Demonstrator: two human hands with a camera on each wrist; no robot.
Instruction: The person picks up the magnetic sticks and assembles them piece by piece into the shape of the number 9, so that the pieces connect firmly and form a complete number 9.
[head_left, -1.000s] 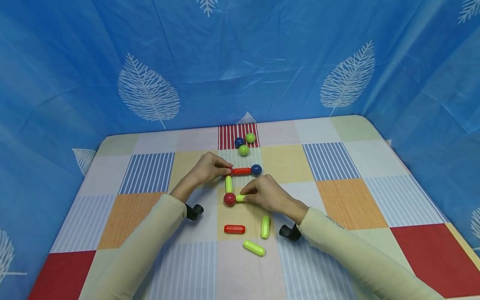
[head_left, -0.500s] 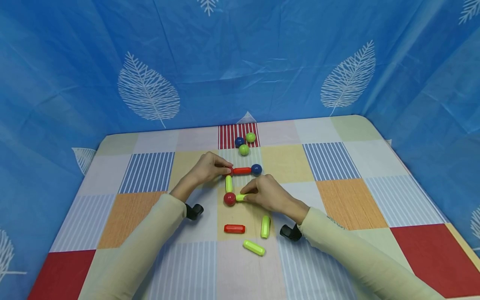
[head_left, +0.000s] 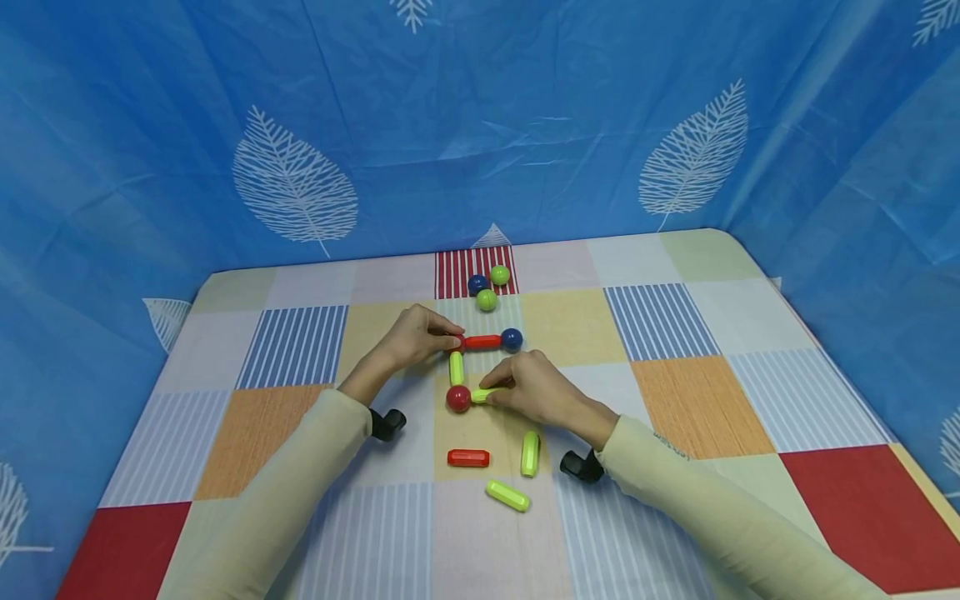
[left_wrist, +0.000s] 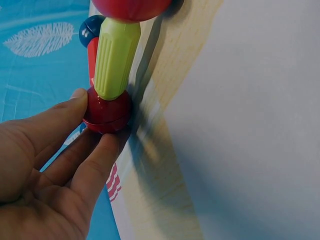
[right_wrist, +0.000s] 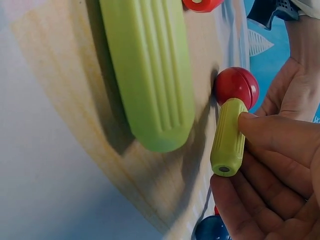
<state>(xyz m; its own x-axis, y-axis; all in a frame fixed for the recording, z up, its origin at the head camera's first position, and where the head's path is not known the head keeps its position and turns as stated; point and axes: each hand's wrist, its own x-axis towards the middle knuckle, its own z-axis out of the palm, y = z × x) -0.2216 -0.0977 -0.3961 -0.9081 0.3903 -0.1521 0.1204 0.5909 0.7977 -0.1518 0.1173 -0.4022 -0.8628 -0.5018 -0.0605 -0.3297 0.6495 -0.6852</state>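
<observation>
My left hand (head_left: 417,337) pinches a red ball (left_wrist: 109,109) at the far corner of a joined shape. From that ball a red rod (head_left: 482,342) runs right to a blue ball (head_left: 512,339). A yellow-green rod (left_wrist: 116,60) runs from it toward me to a nearer red ball (head_left: 458,398). My right hand (head_left: 536,390) pinches another yellow-green rod (right_wrist: 229,137) between thumb and fingers. Its far end touches the nearer red ball; the free end shows a dark round spot in the right wrist view.
Closer to me lie a loose red rod (head_left: 468,458) and two loose yellow-green rods, one upright in view (head_left: 530,454) and one slanted (head_left: 507,496). Beyond the shape sit a blue ball (head_left: 477,285) and two green balls (head_left: 487,300). A blue curtain (head_left: 480,125) hangs behind the table.
</observation>
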